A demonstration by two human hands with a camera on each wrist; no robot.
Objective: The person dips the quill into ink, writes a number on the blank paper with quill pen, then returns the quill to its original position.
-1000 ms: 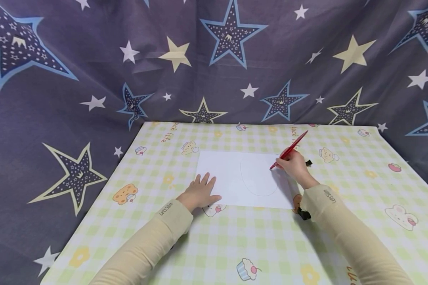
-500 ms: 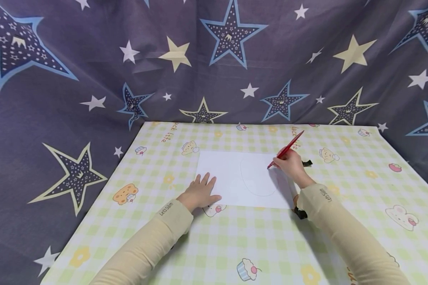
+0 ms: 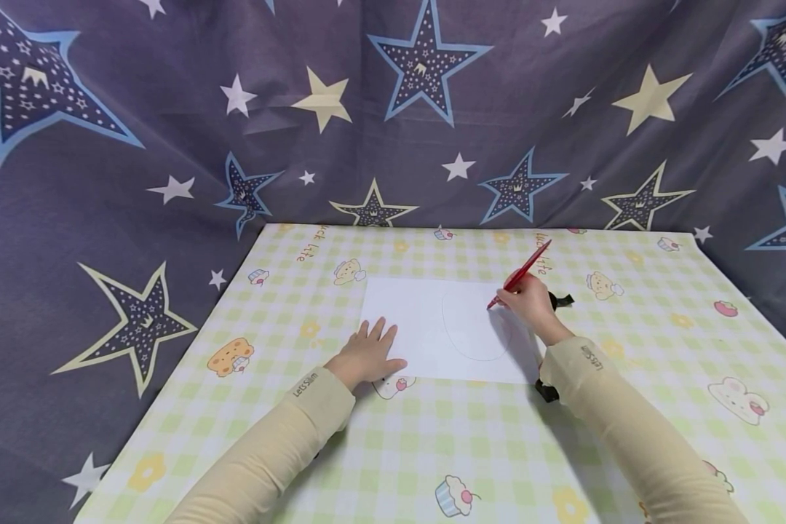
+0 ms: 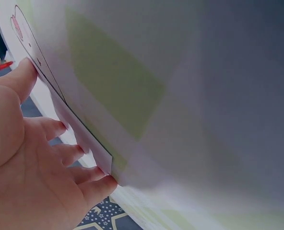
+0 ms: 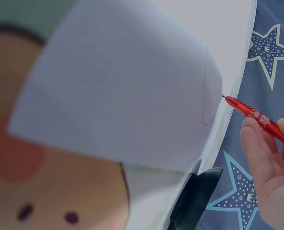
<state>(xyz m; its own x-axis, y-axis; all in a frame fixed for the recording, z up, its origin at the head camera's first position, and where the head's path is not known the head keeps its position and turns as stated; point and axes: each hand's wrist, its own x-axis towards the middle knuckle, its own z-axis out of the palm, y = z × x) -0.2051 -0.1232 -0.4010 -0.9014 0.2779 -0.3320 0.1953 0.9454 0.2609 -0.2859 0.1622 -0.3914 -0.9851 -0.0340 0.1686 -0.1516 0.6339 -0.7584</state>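
A white sheet of paper (image 3: 419, 327) lies on the table with a thin U-shaped line (image 3: 474, 359) drawn on its right half. My left hand (image 3: 364, 355) rests flat across the sheet's left edge, fingers spread. In the left wrist view, the fingertips of that hand (image 4: 51, 153) line up along the paper's edge. My right hand (image 3: 530, 302) pinches a red pen (image 3: 524, 268) between thumb and fingers. The pen slants up to the right, its tip at the paper inside the upper right of the curve. In the right wrist view the pen (image 5: 257, 117) shows a dark point.
A green-and-white checked tablecloth (image 3: 399, 451) printed with cupcakes and animals covers the table. Behind and to the left hangs a dark curtain (image 3: 393, 160) with stars. Black pieces (image 3: 547, 391) show beside my right wrist.
My right hand has shifted a little to the left over the paper, carrying the pen with it. The left hand and the sheet have stayed in place.
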